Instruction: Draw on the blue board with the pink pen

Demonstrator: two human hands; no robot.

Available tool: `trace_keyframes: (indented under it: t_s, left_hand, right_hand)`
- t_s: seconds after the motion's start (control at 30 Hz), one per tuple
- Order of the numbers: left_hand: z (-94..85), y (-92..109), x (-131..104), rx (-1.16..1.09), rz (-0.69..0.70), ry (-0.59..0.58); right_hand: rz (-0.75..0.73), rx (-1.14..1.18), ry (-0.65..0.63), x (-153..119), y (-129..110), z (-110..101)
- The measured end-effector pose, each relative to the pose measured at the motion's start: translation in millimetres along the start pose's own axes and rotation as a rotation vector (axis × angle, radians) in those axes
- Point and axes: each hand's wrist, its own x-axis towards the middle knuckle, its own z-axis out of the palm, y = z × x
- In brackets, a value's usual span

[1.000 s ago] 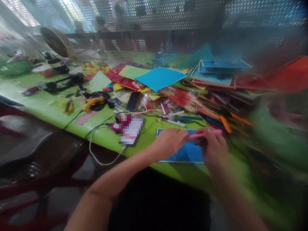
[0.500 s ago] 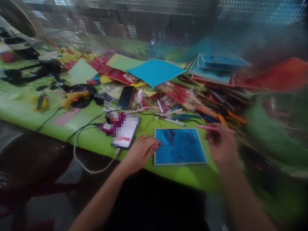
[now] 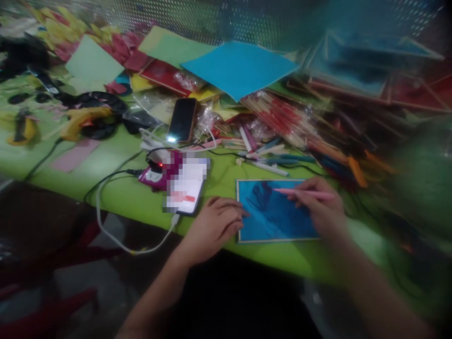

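We work at a counter covered in smooth lime-green sheeting. Flat on it near our edge lies a rectangular blue card with a pale border and dark line drawing. Our left hand rests palm down, fingers loosely curled, its grip empty and fingertips touching the card's left edge. Our right hand pinches a slim pink pen, tip over the drawing. Half a second ago the pen was lifted off beyond the card's corner; the left hand has barely shifted. Behind lie coloured paper sheets, bundled sticks, loose markers, a dark phone and a charging phone on a white cable.
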Motion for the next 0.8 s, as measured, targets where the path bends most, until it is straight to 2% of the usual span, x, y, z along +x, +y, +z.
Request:
trace_keyframes:
  t_s: [0.33, 0.57, 0.8]
  left_hand:
    - [-0.8, -0.6, -0.8, -0.02, 0.021, -0.004]
    - [-0.5, -1.3, -0.6, -0.012, 0.029, -0.006]
    - [-0.8, -2.0, -0.5, -0.009, 0.031, -0.005]
  right_hand:
    - [-0.011, -0.248, 0.012, -0.1, -3.2, 1.8]
    - [0.016, -0.288, 0.004, -1.5, -6.8, 5.0]
    - [-0.032, -0.31, -0.028, -1.9, -6.9, 3.4]
